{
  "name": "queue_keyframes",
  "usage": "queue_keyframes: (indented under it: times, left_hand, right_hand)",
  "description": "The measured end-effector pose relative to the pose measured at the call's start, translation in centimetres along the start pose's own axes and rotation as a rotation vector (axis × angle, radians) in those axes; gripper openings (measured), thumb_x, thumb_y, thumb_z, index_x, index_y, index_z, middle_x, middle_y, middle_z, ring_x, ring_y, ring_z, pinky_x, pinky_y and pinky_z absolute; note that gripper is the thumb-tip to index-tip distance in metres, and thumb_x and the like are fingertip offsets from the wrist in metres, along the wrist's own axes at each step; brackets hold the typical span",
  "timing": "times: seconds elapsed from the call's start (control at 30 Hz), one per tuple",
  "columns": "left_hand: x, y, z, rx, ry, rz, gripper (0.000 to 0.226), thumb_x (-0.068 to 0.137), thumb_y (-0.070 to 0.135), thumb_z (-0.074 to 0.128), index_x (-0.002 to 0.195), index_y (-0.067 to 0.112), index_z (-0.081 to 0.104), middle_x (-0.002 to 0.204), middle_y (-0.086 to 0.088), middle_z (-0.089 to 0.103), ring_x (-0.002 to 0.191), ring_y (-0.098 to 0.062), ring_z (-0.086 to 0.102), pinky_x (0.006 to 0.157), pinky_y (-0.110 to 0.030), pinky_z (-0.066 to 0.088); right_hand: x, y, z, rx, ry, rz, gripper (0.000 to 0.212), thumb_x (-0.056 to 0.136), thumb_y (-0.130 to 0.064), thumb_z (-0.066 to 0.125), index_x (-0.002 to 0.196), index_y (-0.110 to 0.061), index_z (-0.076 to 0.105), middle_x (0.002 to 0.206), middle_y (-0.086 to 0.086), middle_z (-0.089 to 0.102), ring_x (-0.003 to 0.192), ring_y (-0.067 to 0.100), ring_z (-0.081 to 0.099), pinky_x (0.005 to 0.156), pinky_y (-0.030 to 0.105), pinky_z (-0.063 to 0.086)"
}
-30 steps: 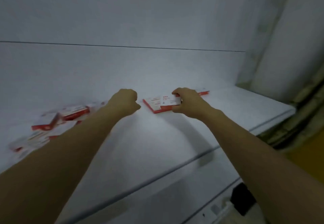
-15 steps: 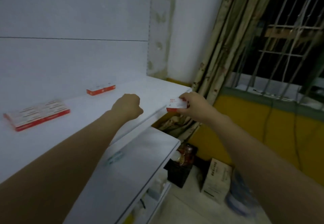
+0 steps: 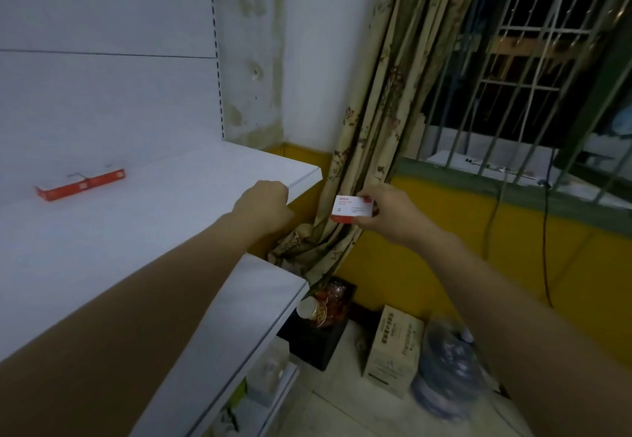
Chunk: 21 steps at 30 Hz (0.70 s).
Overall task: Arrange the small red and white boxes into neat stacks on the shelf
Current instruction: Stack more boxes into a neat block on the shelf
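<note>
Flat red and white cardboard boxes [image 3: 80,185] lie far left on the white shelf [image 3: 205,194], hardly a stack yet. The left hand [image 3: 265,202] is an empty fist over the shelf's right end. Right of it, off the shelf, the right hand [image 3: 388,212] pinches one small red and white box [image 3: 352,209], not yet placed.

Both bare arms stretched forward, hands about level.
The left hand [image 3: 264,201] is curled into a fist, its back turned up; the right hand [image 3: 388,212] pinches a small box [image 3: 353,208] between thumb and fingers.
</note>
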<state>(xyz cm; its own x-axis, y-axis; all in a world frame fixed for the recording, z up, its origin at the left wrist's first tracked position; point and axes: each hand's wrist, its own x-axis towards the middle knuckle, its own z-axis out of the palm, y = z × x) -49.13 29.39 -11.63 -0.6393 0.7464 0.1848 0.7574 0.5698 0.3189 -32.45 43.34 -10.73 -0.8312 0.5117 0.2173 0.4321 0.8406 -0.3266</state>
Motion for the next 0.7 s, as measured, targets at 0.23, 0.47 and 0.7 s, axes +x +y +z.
queue_keyframes:
  times: [0.23, 0.47, 0.7]
  left_hand:
    - [9.8, -1.4, 1.3, 0.020, 0.015, 0.044, 0.025, 0.086, 0.020, 0.058, 0.104, 0.003, 0.063, 0.109, -0.010, 0.061, 0.102, -0.026, 0.056, 0.083, -0.032, 0.045]
    - [19.0, -5.9, 0.9, -0.037, 0.080, -0.008, 0.040, 0.085, 0.017, 0.060, 0.062, 0.026, 0.028, 0.065, 0.009, 0.030, 0.080, -0.018, 0.042, 0.055, -0.022, 0.028]
    - [22.1, -11.8, -0.5, 0.027, 0.103, -0.140, 0.023, 0.086, 0.019, 0.058, 0.105, 0.007, 0.061, 0.107, -0.007, 0.060, 0.097, -0.022, 0.055, 0.079, -0.030, 0.044]
  right_hand:
    - [8.5, 2.6, 1.6, -0.017, 0.011, -0.007, 0.047, 0.086, -0.031, 0.064, 0.128, -0.015, 0.051, 0.119, 0.004, 0.053, 0.101, 0.016, 0.046, 0.076, 0.024, 0.037]
    - [19.4, 2.1, 3.1, -0.044, -0.005, -0.054, 0.054, 0.085, -0.036, 0.063, 0.132, -0.015, 0.047, 0.123, 0.003, 0.050, 0.105, 0.018, 0.047, 0.074, 0.022, 0.038]
    - [27.8, -1.4, 6.9, -0.032, -0.046, -0.203, 0.050, 0.082, -0.030, 0.067, 0.127, -0.013, 0.052, 0.121, 0.004, 0.053, 0.106, 0.018, 0.051, 0.078, 0.020, 0.036]
